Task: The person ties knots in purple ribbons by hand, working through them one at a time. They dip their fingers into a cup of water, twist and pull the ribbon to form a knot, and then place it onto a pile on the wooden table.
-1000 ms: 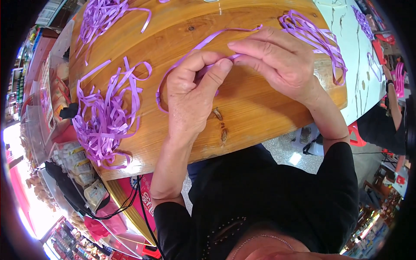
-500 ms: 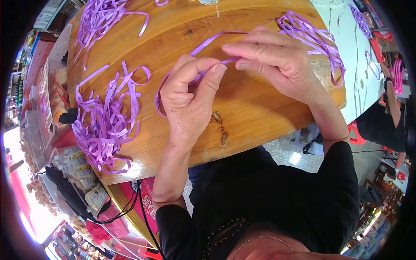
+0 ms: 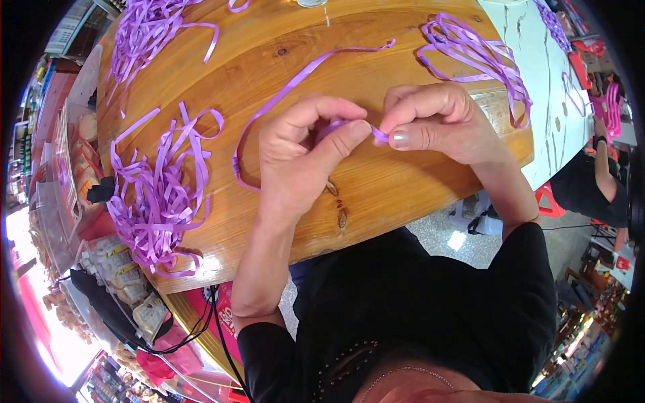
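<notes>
A narrow purple ribbon [image 3: 285, 90] curves over the wooden table, and its near part runs up into both my hands. My left hand [image 3: 306, 151] pinches it between thumb and fingertips. Just to the right, my right hand [image 3: 433, 124] grips a short end of the same ribbon, where a small knot or fold shows at the thumb. The ribbon's far end lies loose on the wood beyond my hands. Inside my left palm, more of the ribbon is partly hidden by the fingers.
Tangled purple ribbons [image 3: 161, 181] lie at the left edge of the wooden table [image 3: 376, 201], with another heap [image 3: 151, 33] behind them. A looped bundle [image 3: 470, 50] rests at the far right, near a white marble-patterned surface [image 3: 537, 80]. Another person's arm [image 3: 605, 161] shows at far right.
My right hand has come down and closed on the ribbon's short end beside my left hand. The ribbon's long far end now lies loose on the table.
</notes>
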`<state>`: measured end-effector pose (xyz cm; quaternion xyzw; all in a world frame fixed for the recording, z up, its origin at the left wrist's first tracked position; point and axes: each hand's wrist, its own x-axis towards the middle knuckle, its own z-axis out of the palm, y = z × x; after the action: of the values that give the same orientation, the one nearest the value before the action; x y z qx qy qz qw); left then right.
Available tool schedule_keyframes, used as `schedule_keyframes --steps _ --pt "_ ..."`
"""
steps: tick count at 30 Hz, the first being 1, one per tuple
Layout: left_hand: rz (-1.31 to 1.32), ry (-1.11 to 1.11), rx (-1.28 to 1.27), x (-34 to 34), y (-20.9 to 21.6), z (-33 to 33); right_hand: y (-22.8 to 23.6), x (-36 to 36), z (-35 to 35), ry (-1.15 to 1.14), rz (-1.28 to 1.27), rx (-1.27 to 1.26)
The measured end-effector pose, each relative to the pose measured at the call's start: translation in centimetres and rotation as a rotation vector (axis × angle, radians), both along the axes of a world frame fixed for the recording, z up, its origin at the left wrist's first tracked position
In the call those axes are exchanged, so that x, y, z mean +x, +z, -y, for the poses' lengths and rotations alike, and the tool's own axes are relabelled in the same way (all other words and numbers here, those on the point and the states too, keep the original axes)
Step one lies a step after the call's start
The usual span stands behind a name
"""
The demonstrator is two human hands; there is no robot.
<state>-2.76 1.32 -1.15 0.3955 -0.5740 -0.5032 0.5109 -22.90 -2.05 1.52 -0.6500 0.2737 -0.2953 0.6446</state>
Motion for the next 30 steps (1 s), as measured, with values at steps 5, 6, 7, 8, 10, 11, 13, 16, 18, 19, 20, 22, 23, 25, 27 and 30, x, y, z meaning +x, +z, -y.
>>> schedule_keyframes --steps 5,6,7,8,10,11,13,16,18,19,20,22,23,25,27,30 --pt "-0.585 -0.051 0.325 -0.7 -0.9 0.0 -1.3 1.3 0.0 -0.051 0.318 0.173" --pt "-0.585 -0.049 0.326 -0.8 -0.8 -0.1 -1.4 1.5 0.1 -0.076 0.392 0.194" --pt "-0.573 0.005 0.307 -1.1 -0.6 -0.2 -1.5 1.8 0.2 -0.075 0.392 0.200" --pt "-0.561 0.059 0.288 -1.4 -0.5 -0.3 -1.5 1.9 0.3 -0.079 0.346 0.144" --pt "-0.462 0.135 0.200 -1.7 -1.0 -0.3 -1.5 2.2 0.5 -0.078 0.300 0.094" --pt "-0.361 0.206 0.108 -1.8 -1.2 -0.3 -1.6 2.3 0.5 -0.111 0.193 -0.063" --pt "-0.326 0.233 0.080 -1.9 -1.6 -0.4 -1.7 2.5 0.7 -0.140 0.087 -0.216" --pt "-0.261 0.263 0.030 -1.7 -2.1 -0.4 -1.7 2.6 1.1 -0.217 -0.105 -0.695" --pt "-0.232 0.268 0.013 -1.8 -2.1 -0.3 -1.6 2.7 1.1 -0.274 -0.179 -0.890" --pt "-0.276 0.264 0.033 -1.9 -1.8 -0.3 -1.7 2.7 1.2 -0.273 -0.180 -0.888" --pt "-0.320 0.260 0.052 -1.9 -1.6 -0.3 -1.7 2.7 1.3 -0.292 -0.210 -0.945" --pt "-0.284 0.252 0.041 -1.9 -1.9 -0.4 -1.8 2.7 1.3 -0.311 -0.240 -0.999" --pt "-0.250 0.244 0.027 -1.9 -2.0 -0.5 -1.8 2.7 1.2 -0.330 -0.268 -1.021" --pt "-0.186 0.271 -0.008 -1.8 -2.3 -0.1 -1.9 2.9 1.1 -0.349 -0.298 -1.037" --pt "-0.121 0.295 -0.040 -1.6 -2.3 0.0 -2.1 3.2 1.0 -0.367 -0.264 -1.089" --pt "-0.162 0.269 -0.021 -1.4 -2.0 -0.1 -1.8 3.3 0.3 -0.335 -0.322 -0.934"
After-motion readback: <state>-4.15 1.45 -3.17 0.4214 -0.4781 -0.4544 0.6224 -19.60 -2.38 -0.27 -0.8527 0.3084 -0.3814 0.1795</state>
